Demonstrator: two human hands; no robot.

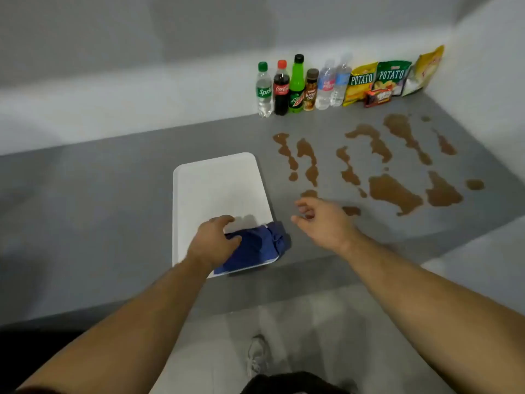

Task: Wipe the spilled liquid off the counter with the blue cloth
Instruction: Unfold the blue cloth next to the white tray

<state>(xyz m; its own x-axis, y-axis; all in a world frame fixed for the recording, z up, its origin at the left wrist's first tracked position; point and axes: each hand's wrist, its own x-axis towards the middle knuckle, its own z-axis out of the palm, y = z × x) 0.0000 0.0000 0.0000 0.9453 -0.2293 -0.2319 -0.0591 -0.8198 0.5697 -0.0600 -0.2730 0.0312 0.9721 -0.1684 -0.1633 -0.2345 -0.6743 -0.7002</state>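
Cloth point(255, 248) lies on the near corner of the tray point(216, 183), gripped by your left hand point(213, 243); your right hand point(321, 220) hovers right of the tray, fingers relaxed, holding nothing.

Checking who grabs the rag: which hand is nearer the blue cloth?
Left. The left hand grips the blue cloth on the white tray, fingers curled onto it; the right hand is open to its right, not touching it.

Lit softly and evenly from above, on the dim side. Casting a faint grey shadow just beyond the left hand point(211, 243) onto the white tray point(216, 180). Bending the counter point(85, 209) edge, wide-angle style. Smearing the far bottles point(298, 86), slightly soft everywhere.
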